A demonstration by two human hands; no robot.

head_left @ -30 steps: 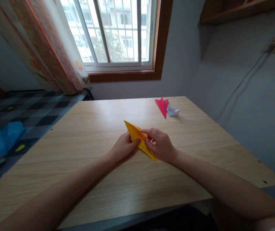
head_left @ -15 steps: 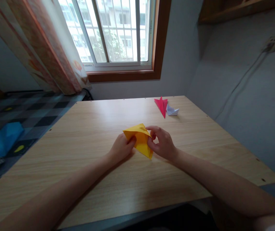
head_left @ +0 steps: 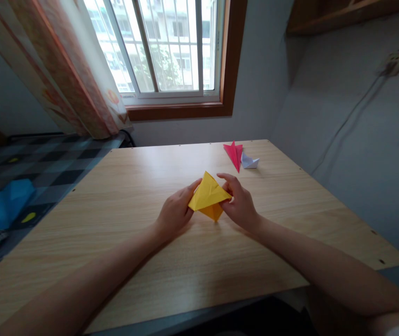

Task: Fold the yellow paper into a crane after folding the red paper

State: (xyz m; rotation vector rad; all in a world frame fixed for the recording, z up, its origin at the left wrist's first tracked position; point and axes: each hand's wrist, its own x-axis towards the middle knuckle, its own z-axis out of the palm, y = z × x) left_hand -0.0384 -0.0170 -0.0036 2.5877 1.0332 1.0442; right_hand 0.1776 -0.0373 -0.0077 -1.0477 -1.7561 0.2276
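A folded yellow paper (head_left: 207, 192) is held just above the wooden table (head_left: 171, 275), its upper flap pointing away from me and a darker inner layer showing underneath. My left hand (head_left: 175, 207) grips its left corner, fingers behind the sheet and the thumb partly hidden. At the right corner, my right hand (head_left: 240, 204) pinches the edge low down, thumb tucked in at the opening. The right index finger is curled and raised clear of the paper's top edge.
Toward the far right of the table lie a red paper plane (head_left: 234, 155) and a white paper boat (head_left: 250, 161), close together. A blue folded paper (head_left: 3, 203) rests on the checked bed cover (head_left: 59, 156) to the left. Beyond the table is a window (head_left: 171, 51).
The yellow paper has tilted, so its upper flap now faces me and covers more of the inside. My left thumb has left the front of the paper; the left fingers have slid up its side.
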